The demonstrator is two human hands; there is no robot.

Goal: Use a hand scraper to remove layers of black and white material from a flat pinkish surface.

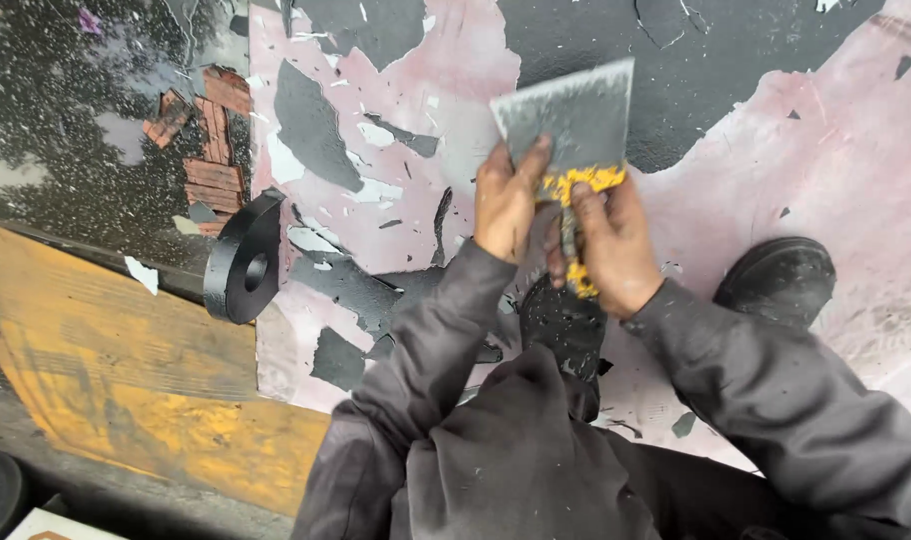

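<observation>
On peeling pink panel: left hand, right hand, both grips clenched round yellow-handled scraper.

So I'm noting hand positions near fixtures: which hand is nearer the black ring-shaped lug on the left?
Left. The left hand presses the scraper blade, to the right of the black lug; the right hand grips the yellow handle, farther right.
</observation>
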